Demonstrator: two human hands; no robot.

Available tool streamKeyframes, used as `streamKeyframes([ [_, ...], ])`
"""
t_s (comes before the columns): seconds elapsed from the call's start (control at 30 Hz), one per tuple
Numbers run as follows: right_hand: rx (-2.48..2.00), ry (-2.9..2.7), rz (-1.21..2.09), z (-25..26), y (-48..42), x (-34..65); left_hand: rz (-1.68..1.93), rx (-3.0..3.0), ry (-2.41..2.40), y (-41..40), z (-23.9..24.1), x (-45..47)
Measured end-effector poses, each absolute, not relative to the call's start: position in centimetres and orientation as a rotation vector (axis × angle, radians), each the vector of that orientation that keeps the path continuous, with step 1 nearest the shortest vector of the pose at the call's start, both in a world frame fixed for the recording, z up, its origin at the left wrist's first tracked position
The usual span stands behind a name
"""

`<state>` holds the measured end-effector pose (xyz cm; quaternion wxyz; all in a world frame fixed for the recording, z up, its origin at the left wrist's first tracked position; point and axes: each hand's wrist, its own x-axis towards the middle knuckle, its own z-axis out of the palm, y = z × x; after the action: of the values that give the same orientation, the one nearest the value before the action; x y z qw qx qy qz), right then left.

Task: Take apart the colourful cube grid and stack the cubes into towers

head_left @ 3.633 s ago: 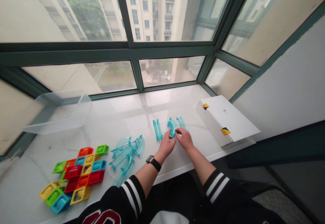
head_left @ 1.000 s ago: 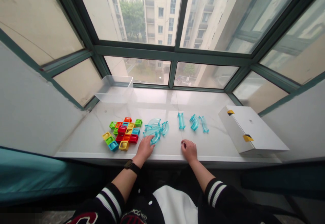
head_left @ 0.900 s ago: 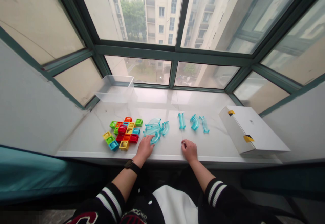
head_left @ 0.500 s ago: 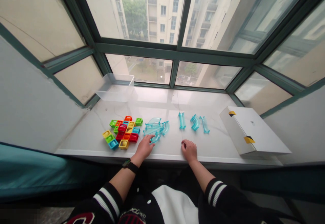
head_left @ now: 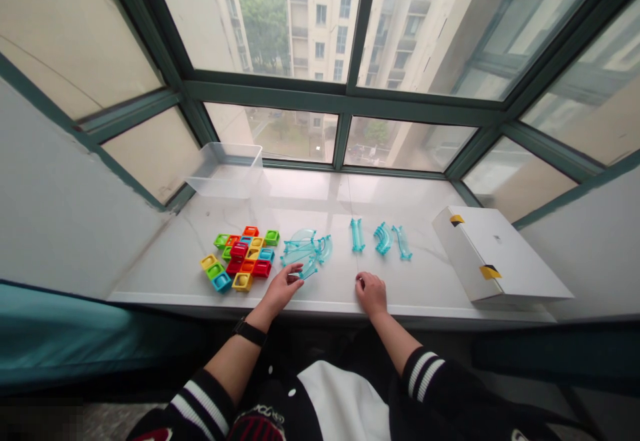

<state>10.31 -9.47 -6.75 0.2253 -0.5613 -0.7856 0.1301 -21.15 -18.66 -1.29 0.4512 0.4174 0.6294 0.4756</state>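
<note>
**Window worktop (head_left: 310,201): left hand (head_left: 284,286) at track pile (head_left: 306,251), right hand (head_left: 371,292) at rest**

White marble worktop runs under the window. White box (head_left: 500,261) with yellow-black corner tabs lies flat at 3 o'clock on it, by the front edge. Clear tub (head_left: 225,171) sits at 10 o'clock, against the window frame. Block cluster (head_left: 243,261) at 8 o'clock: red, orange, yellow, green and blue squares packed flat. The track pile is overlapping translucent teal curves, just beside the blocks at their 3 o'clock. Three loose teal pieces sit in a row at the pile's 3 o'clock, apart from each other: straight track (head_left: 356,235), curved track (head_left: 383,238), third track (head_left: 402,243). Left hand is palm down, fingers (head_left: 295,269) spread, tips at the pile's 6 o'clock edge, gripping nothing. Right hand rests on the worktop near the front edge at 6 o'clock of the straight track, fingers curled in, nothing visible in them. Watch (head_left: 249,331) on the left wrist.
</note>
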Motion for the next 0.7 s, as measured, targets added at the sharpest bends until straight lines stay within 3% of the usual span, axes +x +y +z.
streamKeyframes([
  [0.7, -1.574, -2.159, 0.378, -6.41, -9.65, 10.22, 1.325, 0.719, 1.286, -19.07, -1.18, -21.25],
])
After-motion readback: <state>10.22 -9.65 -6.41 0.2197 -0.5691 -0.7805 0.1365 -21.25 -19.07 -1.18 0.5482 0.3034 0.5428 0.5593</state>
